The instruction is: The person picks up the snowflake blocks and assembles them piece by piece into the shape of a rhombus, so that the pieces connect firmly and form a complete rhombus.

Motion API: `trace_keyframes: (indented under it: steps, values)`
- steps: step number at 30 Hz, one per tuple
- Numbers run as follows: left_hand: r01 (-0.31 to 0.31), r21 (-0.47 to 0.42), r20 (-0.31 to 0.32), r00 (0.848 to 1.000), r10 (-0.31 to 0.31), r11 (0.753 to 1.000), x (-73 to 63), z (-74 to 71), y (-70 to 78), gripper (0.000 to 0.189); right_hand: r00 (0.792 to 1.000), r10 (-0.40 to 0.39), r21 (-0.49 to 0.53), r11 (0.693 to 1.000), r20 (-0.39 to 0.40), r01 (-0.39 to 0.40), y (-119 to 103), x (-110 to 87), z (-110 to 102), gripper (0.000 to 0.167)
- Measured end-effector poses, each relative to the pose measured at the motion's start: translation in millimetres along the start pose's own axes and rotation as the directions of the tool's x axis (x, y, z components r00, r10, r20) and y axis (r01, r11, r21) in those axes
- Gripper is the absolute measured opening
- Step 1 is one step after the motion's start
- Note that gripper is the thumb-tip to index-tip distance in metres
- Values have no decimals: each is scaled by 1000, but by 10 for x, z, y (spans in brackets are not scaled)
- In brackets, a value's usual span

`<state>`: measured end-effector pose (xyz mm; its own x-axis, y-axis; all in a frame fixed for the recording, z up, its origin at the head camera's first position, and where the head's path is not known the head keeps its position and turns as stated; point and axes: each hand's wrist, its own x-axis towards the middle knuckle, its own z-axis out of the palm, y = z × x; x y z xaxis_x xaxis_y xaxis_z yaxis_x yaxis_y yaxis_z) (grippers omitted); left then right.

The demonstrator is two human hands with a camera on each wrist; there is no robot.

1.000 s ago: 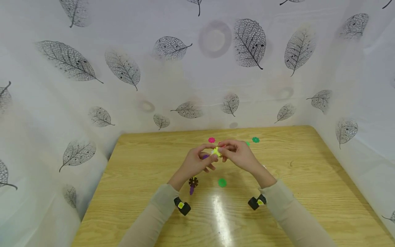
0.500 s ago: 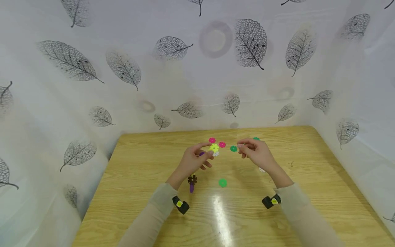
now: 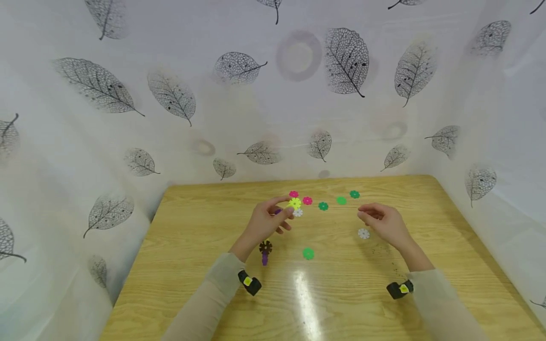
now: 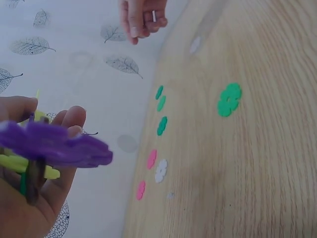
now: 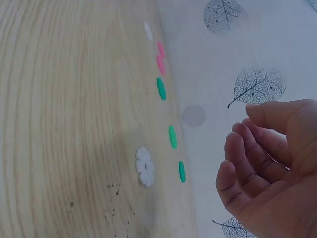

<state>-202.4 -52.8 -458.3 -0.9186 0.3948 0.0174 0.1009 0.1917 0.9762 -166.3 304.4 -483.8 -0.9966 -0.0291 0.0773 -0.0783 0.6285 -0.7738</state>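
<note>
My left hand [image 3: 262, 223] holds several notched flower-shaped plastic discs joined together. A yellow disc [image 3: 295, 203] is pinched between its thumb and index finger. Below the palm in the head view, a brown disc [image 3: 266, 243] and a purple disc [image 3: 265, 258] stick out. The left wrist view has a purple disc [image 4: 54, 144] large in front of the palm, with yellow, brown and green parts behind it. Held over the right side of the table, my right hand [image 3: 386, 226] has loosely bent fingers and nothing in them. A white disc [image 3: 364, 233] lies just below its fingertips.
Along the back of the wooden table [image 3: 204, 284] lie pink discs [image 3: 307, 201], dark green discs [image 3: 323, 206], a light green disc [image 3: 341, 201] and another white disc [image 3: 298, 212]. Nearer lies a green disc [image 3: 308, 254]. A leaf-patterned curtain [image 3: 264, 109] encloses the table.
My right hand has let go of the yellow disc and moved right, towards the white disc. My left hand has shifted slightly left, still holding the joined discs.
</note>
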Motion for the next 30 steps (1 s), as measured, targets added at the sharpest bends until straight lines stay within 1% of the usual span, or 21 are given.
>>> trace_keyframes:
  steps: [2, 5, 12, 19, 24, 30]
  values:
    - [-2, 1, 0, 1000, 2, 1000, 2, -4, -8, 42, 1000, 1, -28, 1000, -14, -1, 48, -20, -12, 34]
    - [-5, 3, 0, 1000, 5, 1000, 0, -9, -12, 42, 1000, 9, -53, 999, -14, -10, 113, -48, -19, 33]
    - [0, 4, -15, 1000, 0, 1000, -6, -18, 5, 41, 999, 42, -87, 995, 21, -40, 241, -112, -4, 34]
    - [-13, 11, -18, 1000, 14, 1000, -13, -25, 15, 40, 995, 74, -106, 992, 64, -67, 389, -143, 42, 36]
    - [-21, 3, -16, 1000, 21, 1000, -16, -22, 21, 40, 995, 75, -133, 989, 71, -65, 476, -149, 63, 35]
    - [-33, 8, -19, 999, 33, 999, -15, -15, 17, 41, 993, 82, -141, 988, 87, -69, 506, -170, 67, 38]
